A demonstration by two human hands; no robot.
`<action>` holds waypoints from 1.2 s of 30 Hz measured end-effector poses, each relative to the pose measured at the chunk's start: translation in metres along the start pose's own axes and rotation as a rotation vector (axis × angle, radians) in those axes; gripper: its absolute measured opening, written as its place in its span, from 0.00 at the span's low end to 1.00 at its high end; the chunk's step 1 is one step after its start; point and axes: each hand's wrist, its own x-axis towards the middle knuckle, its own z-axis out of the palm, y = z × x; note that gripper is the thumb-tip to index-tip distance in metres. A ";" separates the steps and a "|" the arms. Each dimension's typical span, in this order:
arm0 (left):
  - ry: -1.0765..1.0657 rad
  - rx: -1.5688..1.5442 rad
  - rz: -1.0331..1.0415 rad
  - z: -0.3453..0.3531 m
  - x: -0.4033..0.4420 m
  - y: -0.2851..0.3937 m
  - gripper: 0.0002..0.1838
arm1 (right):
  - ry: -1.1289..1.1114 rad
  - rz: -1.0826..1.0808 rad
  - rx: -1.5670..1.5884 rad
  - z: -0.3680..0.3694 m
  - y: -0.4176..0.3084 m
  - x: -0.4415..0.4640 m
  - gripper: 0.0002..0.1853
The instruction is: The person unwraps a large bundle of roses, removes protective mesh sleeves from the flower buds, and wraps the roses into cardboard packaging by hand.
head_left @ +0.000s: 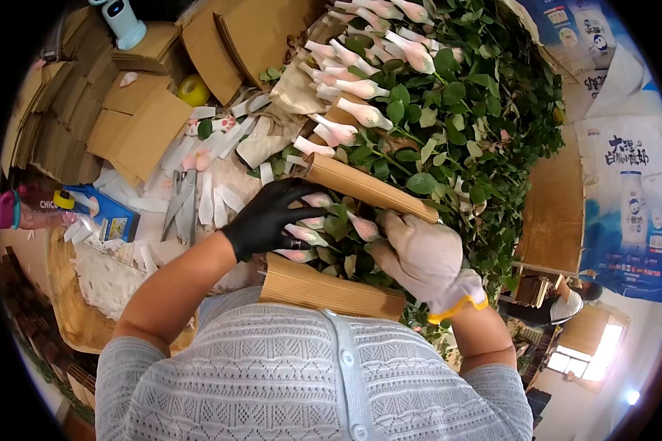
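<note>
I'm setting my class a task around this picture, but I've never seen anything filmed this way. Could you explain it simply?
There is no machine: a person works with two gloved hands. The single picture comes from a head-worn camera looking forward and down, so their knitted cardigan fills the bottom.

The left hand is gloved in black, the right hand in pale fabric. Netted flower buds with green leaves lie between two corrugated cardboard pieces. The left fingers are among these buds; the right hand is beside one, its exact grip hidden.

Beyond is a larger netted heap; to the left, scissors.
</note>
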 end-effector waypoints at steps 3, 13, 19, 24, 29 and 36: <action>0.199 0.124 -0.236 -0.001 -0.030 0.001 0.20 | 0.108 -0.033 -0.028 0.054 0.024 0.013 0.19; -0.165 -0.328 -0.228 -0.007 -0.009 0.011 0.13 | 0.274 0.038 0.217 -0.042 0.051 -0.040 0.11; -0.230 -0.281 -0.232 -0.002 -0.011 0.010 0.15 | 1.242 -0.079 0.023 -0.014 0.047 -0.023 0.10; -0.446 -0.372 -0.342 -0.004 -0.003 0.011 0.21 | 0.101 -0.304 0.229 0.010 -0.008 -0.001 0.12; -0.586 -0.646 -0.426 0.007 0.010 -0.005 0.18 | -0.035 -0.340 0.141 0.045 0.012 0.030 0.17; -0.342 -0.728 -0.456 0.001 -0.007 0.002 0.21 | 0.172 -0.382 0.141 0.101 0.012 0.051 0.14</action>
